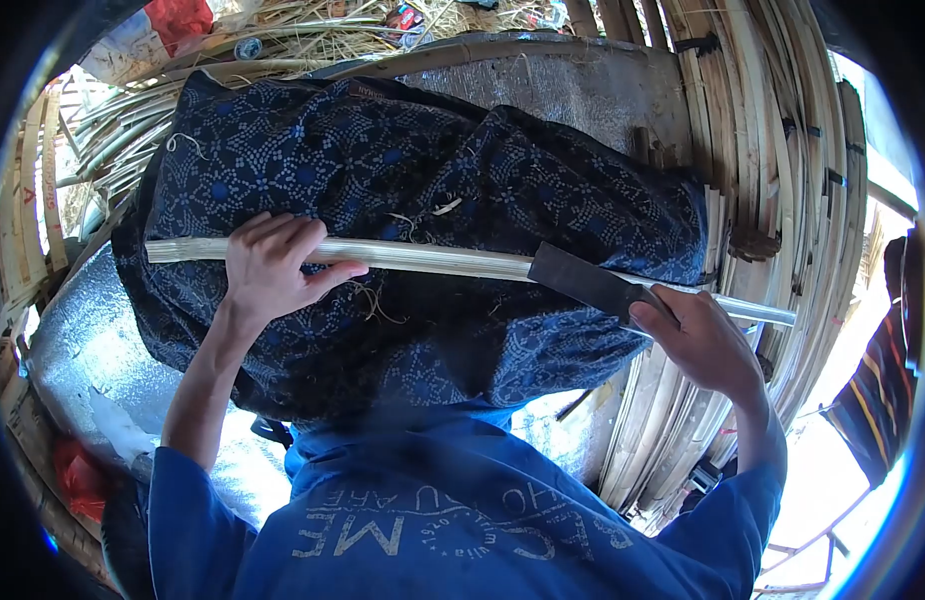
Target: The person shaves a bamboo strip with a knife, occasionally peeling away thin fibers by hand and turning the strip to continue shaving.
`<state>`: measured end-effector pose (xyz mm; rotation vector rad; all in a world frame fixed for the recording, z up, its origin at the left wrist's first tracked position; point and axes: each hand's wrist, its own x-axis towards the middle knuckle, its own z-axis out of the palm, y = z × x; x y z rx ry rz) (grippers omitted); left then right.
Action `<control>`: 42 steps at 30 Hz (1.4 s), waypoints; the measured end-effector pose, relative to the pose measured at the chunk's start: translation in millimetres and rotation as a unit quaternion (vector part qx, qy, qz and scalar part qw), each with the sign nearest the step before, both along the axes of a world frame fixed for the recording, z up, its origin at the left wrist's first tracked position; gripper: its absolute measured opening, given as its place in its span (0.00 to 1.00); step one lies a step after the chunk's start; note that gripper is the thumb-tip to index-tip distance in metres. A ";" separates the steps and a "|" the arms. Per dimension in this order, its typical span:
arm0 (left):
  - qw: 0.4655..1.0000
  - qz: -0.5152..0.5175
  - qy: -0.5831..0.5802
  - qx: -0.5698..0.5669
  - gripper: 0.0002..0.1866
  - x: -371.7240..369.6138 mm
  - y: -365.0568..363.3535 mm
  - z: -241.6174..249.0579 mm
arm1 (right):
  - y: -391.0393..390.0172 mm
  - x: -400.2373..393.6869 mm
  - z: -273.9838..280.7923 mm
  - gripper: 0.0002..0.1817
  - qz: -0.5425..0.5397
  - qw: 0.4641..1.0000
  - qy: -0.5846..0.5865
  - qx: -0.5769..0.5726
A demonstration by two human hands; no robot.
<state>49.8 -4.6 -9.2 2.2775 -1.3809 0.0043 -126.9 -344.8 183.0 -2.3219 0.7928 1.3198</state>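
A long pale bamboo strip (433,258) lies across the dark blue patterned cloth (383,150) over the lap. Near the strip's left end, my left hand (273,262) is wrapped over it, with the thumb stretched to the right. My right hand (695,335) grips a wide dark blade (583,282), whose flat lies over the strip on the right side. The handle is mostly hidden in my fingers. Beyond that hand, the strip's right end shows. Thin shavings (378,300) rest on the cloth between the hands.
Stacked bamboo strips (773,130) stand along the right side. A silvery sheet (583,100) lies behind the cloth, and more shiny sheet (93,330) shows at left. Split bamboo and straw (313,45) cover the ground at the back. A red plastic bag (81,478) is at lower left.
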 end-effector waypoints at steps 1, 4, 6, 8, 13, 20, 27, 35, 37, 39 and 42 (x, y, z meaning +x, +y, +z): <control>1.000 -0.001 -0.002 -0.001 0.30 -0.3 0.2 -0.6 | -1.2 0.5 -1.3 0.29 0.005 1.000 -0.010 0.010; 1.000 -0.001 -0.001 -0.008 0.30 -0.4 -0.6 0.3 | 0.5 9.6 -7.5 0.29 0.012 1.000 0.008 0.018; 1.000 -0.001 -0.001 -0.007 0.30 -0.3 -1.2 0.0 | 8.9 16.3 -14.7 0.29 0.018 0.999 -0.016 0.033; 1.000 0.001 -0.003 -0.002 0.30 -0.5 0.5 -0.2 | 21.3 31.1 -22.3 0.30 0.025 0.998 -0.020 0.055; 1.000 0.003 0.004 -0.027 0.31 0.4 0.3 1.5 | 16.0 35.8 -19.4 0.28 0.079 0.994 -0.034 0.065; 1.000 -0.001 -0.002 -0.028 0.31 1.1 1.0 0.0 | 4.3 -17.9 7.3 0.18 0.131 0.968 -0.185 0.107; 1.000 -0.005 0.001 -0.010 0.30 -0.1 1.7 3.6 | 0.5 -39.8 26.7 0.22 0.000 0.992 -0.096 0.082; 1.000 -0.009 0.002 -0.020 0.29 -2.1 -1.0 6.4 | 14.4 -113.4 -26.0 0.27 -0.364 0.830 -0.389 0.167; 1.000 -0.004 -0.010 -0.026 0.30 -1.7 -1.0 6.0 | 46.7 -113.3 -53.3 0.25 -0.521 0.688 -0.499 0.082; 1.000 -0.011 -0.002 -0.017 0.30 -0.6 0.0 6.0 | 40.6 -131.9 -53.5 0.21 -0.535 0.657 -0.528 0.062; 0.999 -0.027 -0.027 0.009 0.29 -4.6 -3.5 8.7 | 14.7 -155.6 -31.0 0.24 -0.598 0.516 -0.594 0.153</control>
